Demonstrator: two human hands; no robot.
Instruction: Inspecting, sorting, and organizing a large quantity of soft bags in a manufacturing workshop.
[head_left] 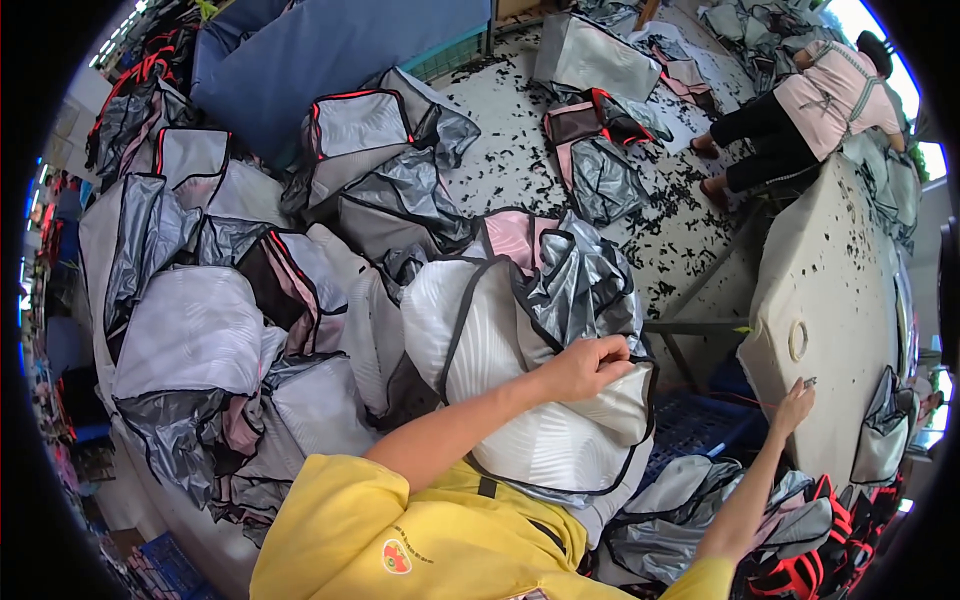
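My left hand [588,370] is closed with the fingers curled at the black-bound edge of a white insulated bag [540,432]. The bag lies against my front, its pale wavy-patterned panels outward. Crumpled silver lining [582,285] and a pink panel [512,240] show at its far side. My right hand [792,408] reaches out to the right, over the near edge of a cream-topped table [815,260]. Its fingers are closed round a small dark, metallic-looking thing [810,381], too small to name. A roll of pale tape [798,340] lies just beyond that hand.
Piled silver-and-white bags [190,330] cover the left side. More bags [600,175] lie on the floor among black scraps [510,130]. A blue crate [695,430] stands between me and the table. Another person [825,100] bends over bags at far right.
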